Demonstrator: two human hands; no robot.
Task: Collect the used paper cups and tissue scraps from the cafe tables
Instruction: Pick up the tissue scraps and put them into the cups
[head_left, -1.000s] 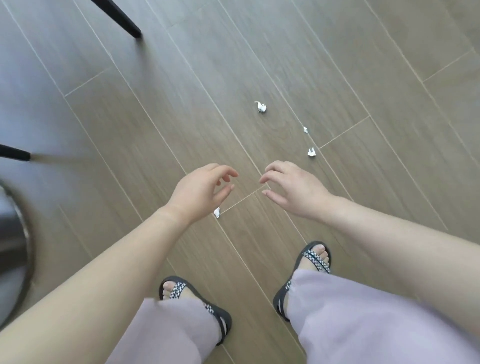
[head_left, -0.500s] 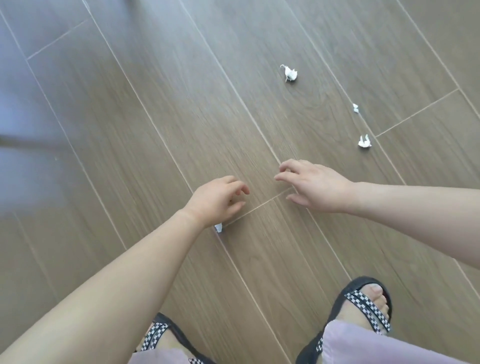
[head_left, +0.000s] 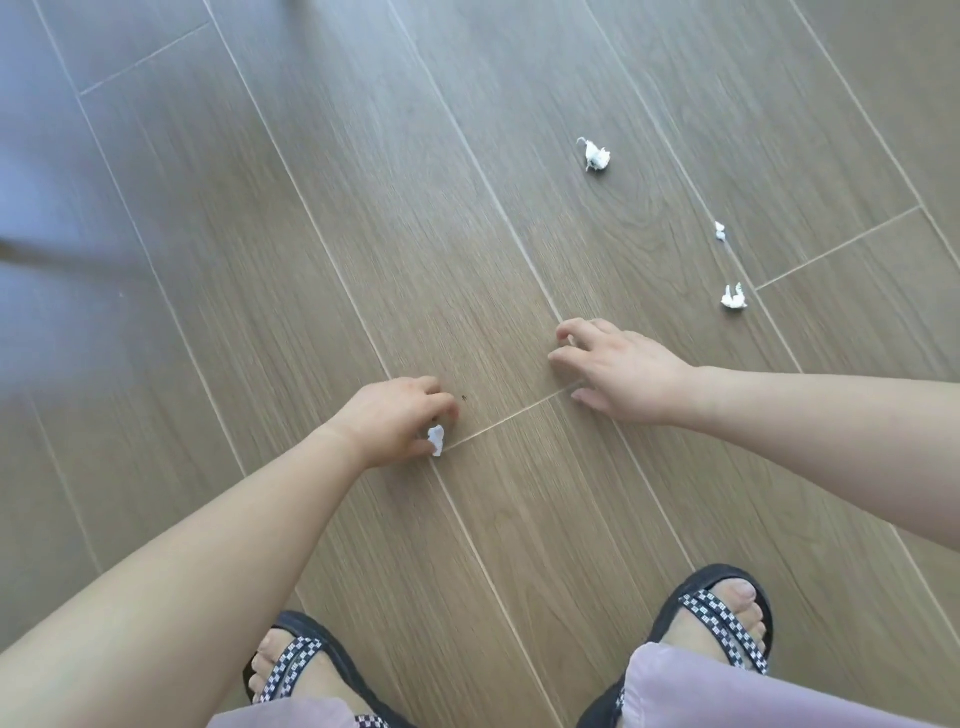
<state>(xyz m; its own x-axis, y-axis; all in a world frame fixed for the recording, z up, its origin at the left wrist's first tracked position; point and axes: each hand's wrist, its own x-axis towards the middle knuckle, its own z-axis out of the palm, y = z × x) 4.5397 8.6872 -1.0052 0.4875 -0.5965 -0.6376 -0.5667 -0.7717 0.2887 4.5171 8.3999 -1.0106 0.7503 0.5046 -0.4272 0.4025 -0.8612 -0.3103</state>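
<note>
Left hand (head_left: 395, 421): fingers curled over scrap (head_left: 436, 440) on floor (head_left: 311, 260); pinched or only touched, cannot tell. Right hand (head_left: 618, 369), near left hand: relaxed, empty. Risk: flimsy scrap slips partial pinch, tears. Big scrap (head_left: 596, 156), well beyond left hand: may be missed.

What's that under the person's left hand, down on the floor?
A small white tissue scrap peeks out below the left hand, at a plank seam of the wooden floor. The hand covers its upper edge, so whether the fingers pinch it cannot be seen.
</note>
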